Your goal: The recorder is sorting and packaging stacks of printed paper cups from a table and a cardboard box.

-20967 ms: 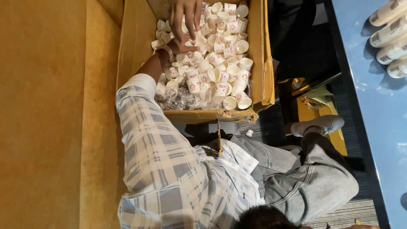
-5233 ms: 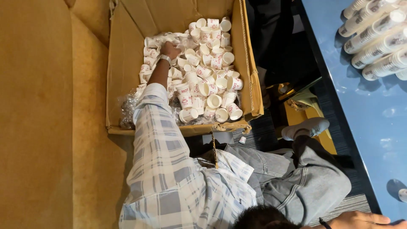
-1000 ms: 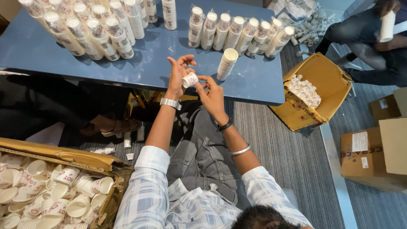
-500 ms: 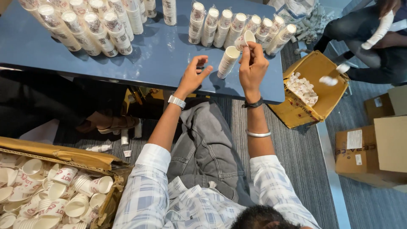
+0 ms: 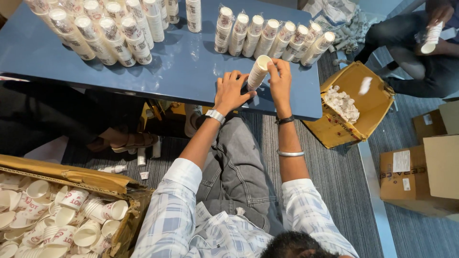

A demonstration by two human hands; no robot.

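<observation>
The long blue rectangular table fills the top of the view, with rows of plastic-wrapped sleeves of white paper cups standing along its far side. At the lower left sits a big open brown cardboard carton heaped with loose white paper cups; a smaller open yellow-brown box with more cups lies on the grey carpet to the right. Between the person's hands, near the table's front edge, stands a short unwrapped stack of nested white paper cups, leaning slightly. The right hand has its fingers closed around the upper part of the stack, at the rim. The left hand lies spread and flat on the table, fingertips touching the stack's base, gripping nothing. Judging by this, the step in hand is building and steadying the stack; the next move would call for keeping it upright while more loose cups are nested on. At the top right another person's hand holds a cup stack
</observation>
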